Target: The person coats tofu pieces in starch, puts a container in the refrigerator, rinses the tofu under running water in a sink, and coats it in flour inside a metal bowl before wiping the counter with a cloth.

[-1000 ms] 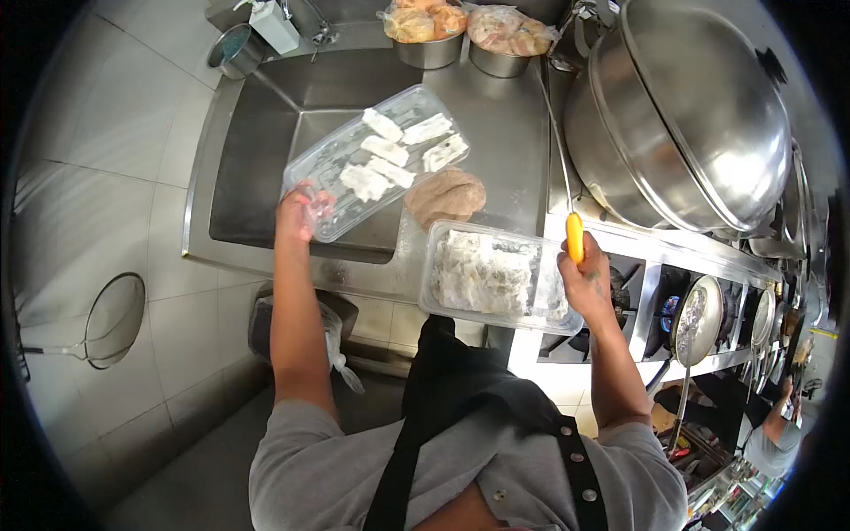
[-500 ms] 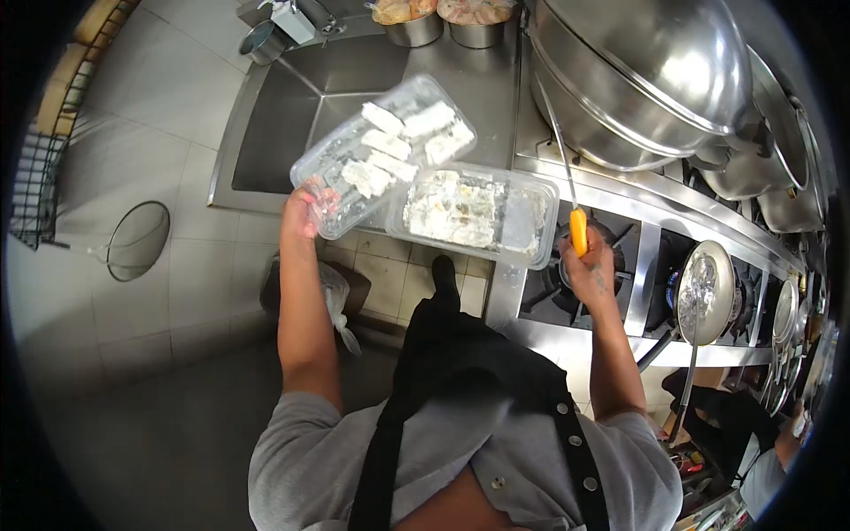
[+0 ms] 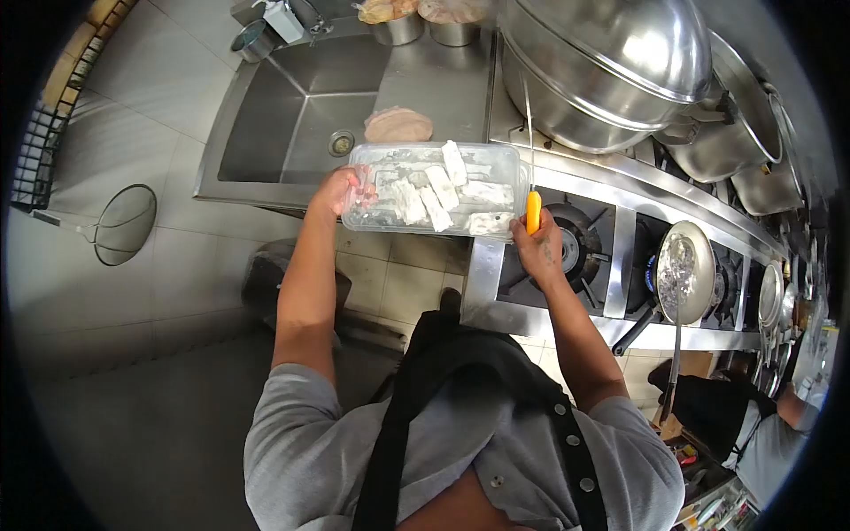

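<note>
And there stood the steel sink [image 3: 261,133], a brushed grey basin, with a flat metal table [image 3: 452,84] running on from its right side. Farther right of the sink came a huge domed pot [image 3: 611,62], all mirror shine, and nearer the person, to the sink's right again, the stove [image 3: 622,265], a frying pan [image 3: 702,265] glinting above a blue flame! Pale tiles [image 3: 363,288] showed below the sink's near edge, and a round mesh strainer [image 3: 127,226] hung off to its left. Over at the far right of the sink, another person [image 3: 770,451] in grey and black was in view.

Now the clear tray [image 3: 496,162]: smooth, see-through plastic, rounded at the corners, held just off the sink's near right corner. On it lay rough, chalky white pieces [image 3: 434,196], blocky and scattered at angles. The left hand [image 3: 336,190] had its fingers clamped on the tray's left end, the pieces well inside that grip. At the opposite end, the right hand [image 3: 538,248] wrapped its fingers around a yellow-handled tool [image 3: 533,212]; whether they also touched the tray, I couldn't tell!
</note>
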A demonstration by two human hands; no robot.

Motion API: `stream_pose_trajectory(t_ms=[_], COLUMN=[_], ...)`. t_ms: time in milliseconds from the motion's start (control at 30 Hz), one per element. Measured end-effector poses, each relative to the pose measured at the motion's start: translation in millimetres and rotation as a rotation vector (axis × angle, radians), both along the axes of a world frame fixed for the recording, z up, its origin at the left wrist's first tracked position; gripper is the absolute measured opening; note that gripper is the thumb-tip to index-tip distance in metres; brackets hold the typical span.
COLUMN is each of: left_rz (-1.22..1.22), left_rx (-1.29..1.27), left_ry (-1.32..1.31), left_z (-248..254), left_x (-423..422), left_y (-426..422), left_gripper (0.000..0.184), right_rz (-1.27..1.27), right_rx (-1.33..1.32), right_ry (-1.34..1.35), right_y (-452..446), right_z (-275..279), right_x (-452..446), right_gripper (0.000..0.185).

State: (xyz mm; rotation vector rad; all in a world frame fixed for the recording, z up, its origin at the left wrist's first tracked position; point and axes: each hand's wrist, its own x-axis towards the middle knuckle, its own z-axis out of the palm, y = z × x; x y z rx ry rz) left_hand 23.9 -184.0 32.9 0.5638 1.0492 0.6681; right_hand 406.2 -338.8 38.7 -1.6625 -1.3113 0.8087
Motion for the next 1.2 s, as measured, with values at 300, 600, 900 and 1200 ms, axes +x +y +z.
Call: stream_pose_trajectory(t_ms=[300, 600, 900, 1200], left_rz=[0.034, -0.028, 0.042, 0.155], left_rx=[0.567, 0.681, 0.649, 0.456], left_ry=[0.953, 1.462, 1.174, 0.706], left_z=[-10.0, 7.4, -64.0, -9.9], left_x=[50.0, 67.5, 43.8, 37.6], left_y=[23.9, 6.2, -4.0, -51.2], left_gripper=[0.021, 0.03, 0.039, 0.024], right_rz=[-0.147, -0.113, -0.035, 0.0], right_rx=[-0.045, -0.085, 0.063, -0.081], right_ry=[0.104, -0.203, -0.319, -0.166], right_y=[-13.3, -12.8, -5.2, -15.1], right_z=[-16.5, 0.5, -13.9, 38.1], right_x=[6.3, -4.2, -7.2, 6.7], right_gripper=[0.02, 0.018, 0.017, 0.016])
